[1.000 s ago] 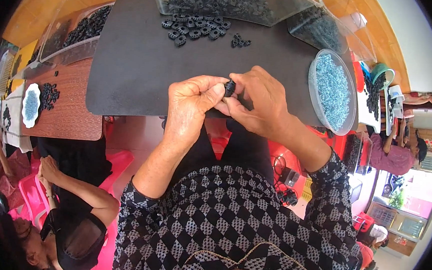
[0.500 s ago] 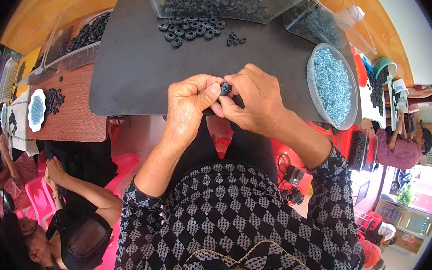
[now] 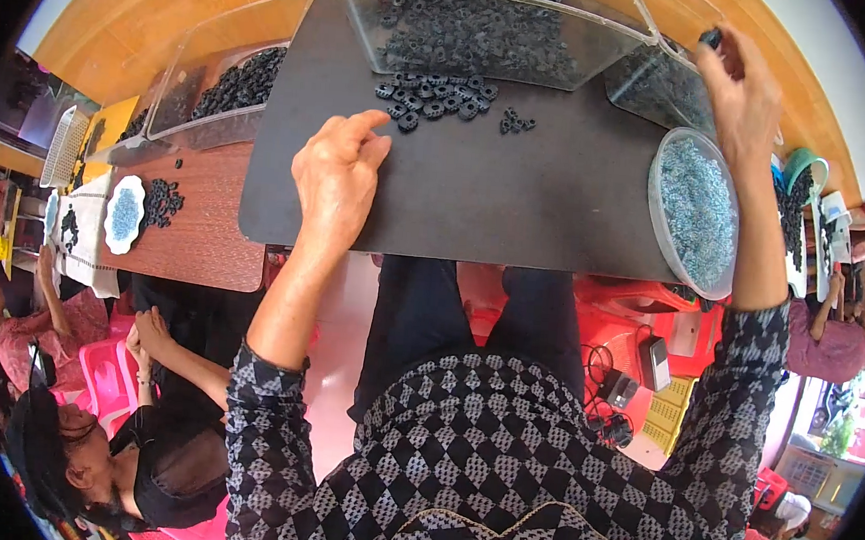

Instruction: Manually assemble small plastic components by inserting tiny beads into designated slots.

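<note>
My right hand [image 3: 747, 103] is raised at the far right, over the rim of a clear bin [image 3: 656, 90]. A small black plastic part [image 3: 710, 38] is pinched at its fingertips. My left hand [image 3: 341, 171] hovers over the left half of the dark tabletop [image 3: 518, 201]. Its index finger and thumb are slightly apart, the other fingers are curled under, and nothing shows in it. Nearest to it lies a pile of black plastic parts [image 3: 434, 100], with a few smaller black pieces [image 3: 516, 122] to their right.
A large clear bin of black parts [image 3: 479, 37] stands at the back. Blue-clear small pieces fill a round tub [image 3: 655, 200] at the right edge, below my right forearm. To the left, a brown table [image 3: 199, 234] bears another bin [image 3: 212, 129] and a white scalloped dish [image 3: 112, 233]. A co-worker [image 3: 155, 431] sits there.
My hands have come apart. The right has carried the black part up to the far right, over the bin, while the left has moved left and up toward the pile. The view has shifted.
</note>
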`<state>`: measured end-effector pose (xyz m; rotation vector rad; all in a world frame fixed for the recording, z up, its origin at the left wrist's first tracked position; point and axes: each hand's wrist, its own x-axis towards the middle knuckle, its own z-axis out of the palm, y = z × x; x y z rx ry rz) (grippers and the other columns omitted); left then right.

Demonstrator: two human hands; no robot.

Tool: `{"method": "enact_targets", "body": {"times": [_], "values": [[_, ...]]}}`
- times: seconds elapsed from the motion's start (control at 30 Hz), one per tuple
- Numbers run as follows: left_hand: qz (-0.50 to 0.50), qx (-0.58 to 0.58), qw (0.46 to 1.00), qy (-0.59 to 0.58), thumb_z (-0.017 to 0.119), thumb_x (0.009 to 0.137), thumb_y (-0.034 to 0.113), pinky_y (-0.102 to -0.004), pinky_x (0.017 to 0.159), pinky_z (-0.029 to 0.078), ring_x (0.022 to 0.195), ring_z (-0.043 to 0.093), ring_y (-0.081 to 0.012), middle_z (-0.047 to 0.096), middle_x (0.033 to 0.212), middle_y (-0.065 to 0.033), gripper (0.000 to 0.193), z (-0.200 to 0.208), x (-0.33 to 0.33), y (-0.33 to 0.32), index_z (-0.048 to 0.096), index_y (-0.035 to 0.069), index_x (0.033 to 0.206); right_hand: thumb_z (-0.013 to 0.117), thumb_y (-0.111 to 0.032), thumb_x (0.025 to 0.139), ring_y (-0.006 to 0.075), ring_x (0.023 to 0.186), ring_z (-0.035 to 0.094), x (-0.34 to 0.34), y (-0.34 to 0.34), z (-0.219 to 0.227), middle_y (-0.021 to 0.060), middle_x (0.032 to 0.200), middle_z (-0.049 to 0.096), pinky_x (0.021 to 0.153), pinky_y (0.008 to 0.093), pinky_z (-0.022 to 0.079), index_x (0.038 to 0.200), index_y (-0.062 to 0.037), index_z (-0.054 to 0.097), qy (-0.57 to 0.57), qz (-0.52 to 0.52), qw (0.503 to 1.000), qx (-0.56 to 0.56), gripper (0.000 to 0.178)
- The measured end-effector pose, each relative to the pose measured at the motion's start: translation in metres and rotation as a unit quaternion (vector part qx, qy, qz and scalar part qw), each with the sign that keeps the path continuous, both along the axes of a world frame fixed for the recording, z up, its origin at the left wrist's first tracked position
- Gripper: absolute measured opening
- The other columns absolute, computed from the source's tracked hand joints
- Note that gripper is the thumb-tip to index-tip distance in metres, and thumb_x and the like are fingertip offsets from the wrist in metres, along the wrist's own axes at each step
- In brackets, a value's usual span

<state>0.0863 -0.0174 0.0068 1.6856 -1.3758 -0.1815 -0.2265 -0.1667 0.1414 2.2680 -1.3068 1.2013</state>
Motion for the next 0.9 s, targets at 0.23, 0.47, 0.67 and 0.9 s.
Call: {"method": "enact_targets", "body": {"times": [0.23, 0.47, 0.67, 0.9], "values": [[0.005, -0.004, 0.949, -0.316, 0.071, 0.070, 0.019, -0.0378, 0.068, 0.044, 0.075, 0.060, -0.0274, 0.059, 0.075, -0.0092, 0.021, -0.009, -0.002, -0.031, 0.067, 0.010, 0.089, 0.055, -0.018, 0.070, 0.0398, 0.079, 0.062, -0.005, -0.060, 0.018, 0.0259, 0.082, 0.063, 0.072, 0.0452, 0.049, 0.078, 0.0023, 0.065, 0.065, -0.115, 0.991, 0.020, 0.024], [-0.023, -0.042, 0.945, -0.325, 0.072, 0.069, 0.017, -0.0394, 0.065, 0.043, 0.072, 0.059, -0.0280, 0.056, 0.072, -0.0100, 0.017, -0.015, -0.003, -0.041, 0.059, 0.007, 0.076, 0.059, -0.031, 0.073, 0.0389, 0.077, 0.064, -0.020, -0.078, 0.006, 0.0259, 0.078, 0.064, 0.069, 0.0461, 0.049, 0.080, -0.0002, 0.069, 0.184, -0.179, 0.959, 0.120, 0.033], [-0.015, 0.011, 0.955, -0.298, 0.073, 0.070, 0.018, -0.0403, 0.067, 0.044, 0.072, 0.059, -0.0300, 0.057, 0.077, -0.0116, 0.019, -0.006, -0.006, -0.036, 0.060, 0.005, 0.077, 0.060, -0.022, 0.076, 0.0331, 0.076, 0.063, -0.012, -0.050, -0.008, 0.0178, 0.081, 0.065, 0.068, 0.0418, 0.049, 0.088, -0.0022, 0.066, 0.102, -0.022, 0.990, -0.092, 0.024], [-0.004, 0.047, 0.974, -0.219, 0.070, 0.072, 0.020, -0.0427, 0.066, 0.045, 0.073, 0.060, -0.0329, 0.059, 0.081, -0.0126, 0.019, -0.006, -0.009, -0.032, 0.063, 0.004, 0.080, 0.067, -0.009, 0.073, 0.0275, 0.075, 0.058, 0.047, 0.016, -0.094, 0.0091, 0.075, 0.060, 0.068, 0.0367, 0.048, 0.090, -0.0073, 0.066, 0.084, 0.187, 0.978, 0.028, 0.017]]}}
